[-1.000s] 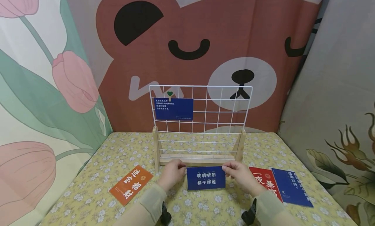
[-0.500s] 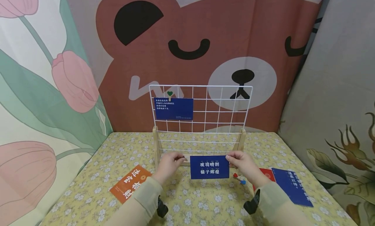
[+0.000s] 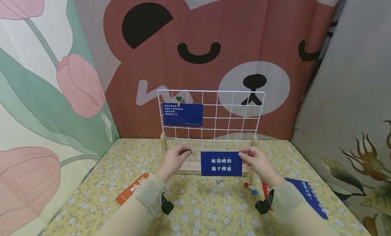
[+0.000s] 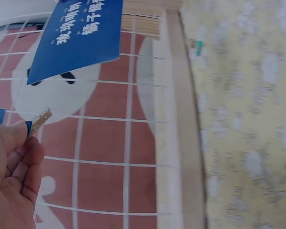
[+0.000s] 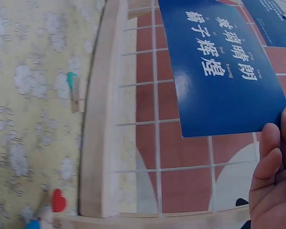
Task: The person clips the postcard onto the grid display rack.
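Note:
My right hand (image 3: 256, 161) pinches the right edge of a blue card (image 3: 221, 163) with white characters, held up before a white wire grid rack on a wooden stand (image 3: 189, 170). Between the thumb and forefinger of my left hand (image 3: 174, 161) is a small wooden clothespin (image 4: 41, 121) with a blue end. The left hand is left of the card and apart from it. High on the grid's left side hangs another blue card (image 3: 183, 118), under a clothespin with a green heart (image 3: 179, 99).
An orange card (image 3: 131, 192) lies left on the flowered tablecloth (image 3: 195, 209). At right lie a red card (image 3: 265, 186), partly hidden by my arm, and a blue card (image 3: 308, 197). Before the rack are clothespins with a red heart (image 5: 59, 200), a blue heart (image 3: 254, 192) and a teal end (image 5: 71, 80).
Both hands have risen and moved forward toward the grid, the card moving up and slightly right. Clothespins on the table have come into sight below the card.

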{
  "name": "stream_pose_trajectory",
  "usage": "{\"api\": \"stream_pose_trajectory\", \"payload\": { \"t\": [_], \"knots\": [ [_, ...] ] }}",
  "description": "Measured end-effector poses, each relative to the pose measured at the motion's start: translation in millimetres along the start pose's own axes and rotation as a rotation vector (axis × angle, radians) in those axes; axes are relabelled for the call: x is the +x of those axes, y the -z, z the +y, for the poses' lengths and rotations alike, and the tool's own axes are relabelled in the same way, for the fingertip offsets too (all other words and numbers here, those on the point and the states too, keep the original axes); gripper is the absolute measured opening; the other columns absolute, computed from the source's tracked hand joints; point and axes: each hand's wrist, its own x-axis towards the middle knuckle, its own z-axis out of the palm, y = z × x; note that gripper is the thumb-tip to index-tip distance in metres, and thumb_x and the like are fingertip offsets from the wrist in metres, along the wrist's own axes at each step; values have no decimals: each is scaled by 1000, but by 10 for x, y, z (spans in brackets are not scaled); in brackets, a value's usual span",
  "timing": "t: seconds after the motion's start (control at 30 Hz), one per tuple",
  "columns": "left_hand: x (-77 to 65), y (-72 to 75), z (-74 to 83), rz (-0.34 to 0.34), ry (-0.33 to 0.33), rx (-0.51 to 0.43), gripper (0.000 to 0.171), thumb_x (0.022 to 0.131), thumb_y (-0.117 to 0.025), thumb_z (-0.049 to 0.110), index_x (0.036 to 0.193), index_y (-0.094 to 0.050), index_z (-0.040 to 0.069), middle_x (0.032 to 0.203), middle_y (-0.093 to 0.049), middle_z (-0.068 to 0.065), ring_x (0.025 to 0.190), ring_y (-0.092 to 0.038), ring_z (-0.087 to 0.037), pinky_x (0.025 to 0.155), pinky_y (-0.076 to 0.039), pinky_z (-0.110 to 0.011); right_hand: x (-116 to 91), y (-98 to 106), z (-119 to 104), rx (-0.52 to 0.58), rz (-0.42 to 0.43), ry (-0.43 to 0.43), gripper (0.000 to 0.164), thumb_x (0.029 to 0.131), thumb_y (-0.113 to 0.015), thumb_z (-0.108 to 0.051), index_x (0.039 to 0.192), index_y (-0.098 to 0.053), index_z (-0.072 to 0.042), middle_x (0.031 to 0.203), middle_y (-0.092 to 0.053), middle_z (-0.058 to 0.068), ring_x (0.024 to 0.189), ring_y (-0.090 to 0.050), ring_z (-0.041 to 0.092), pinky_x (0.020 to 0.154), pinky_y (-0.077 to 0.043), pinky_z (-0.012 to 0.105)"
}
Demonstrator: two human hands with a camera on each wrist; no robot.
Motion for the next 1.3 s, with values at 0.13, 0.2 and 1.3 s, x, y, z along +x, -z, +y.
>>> {"api": "stream_pose_trajectory", "payload": {
  "t": [0.13, 0.2, 1.3],
  "knots": [
    [61, 65, 106, 1, -14, -12, 16, 97, -60, 25, 106, -71, 18, 100, -67, 5, 92, -63, -13, 77, -52, -35, 33, 45, -63, 15, 32, 19, 33, 98, -59, -26, 113, -61, 3, 89, -61, 8, 77, -57, 17, 67, -49, 33],
    [87, 94, 160, 10, -38, 3, 13, 97, -60, 23, 102, -71, 18, 99, -65, 5, 90, -61, -12, 76, -51, -34, 49, 60, -86, 16, 48, 27, 34, 98, -58, -26, 114, -61, 3, 91, -61, 8, 79, -58, 17, 69, -49, 31],
    [576, 400, 1019, 94, -243, 52, 11, 97, -60, 18, 97, -70, 14, 102, -60, 1, 85, -55, -12, 72, -48, -31, 381, 345, -644, 79, 210, 223, 34, 97, -59, -29, 108, -61, 2, 82, -58, -5, 75, -54, 10, 66, -48, 23]
  ]
}}
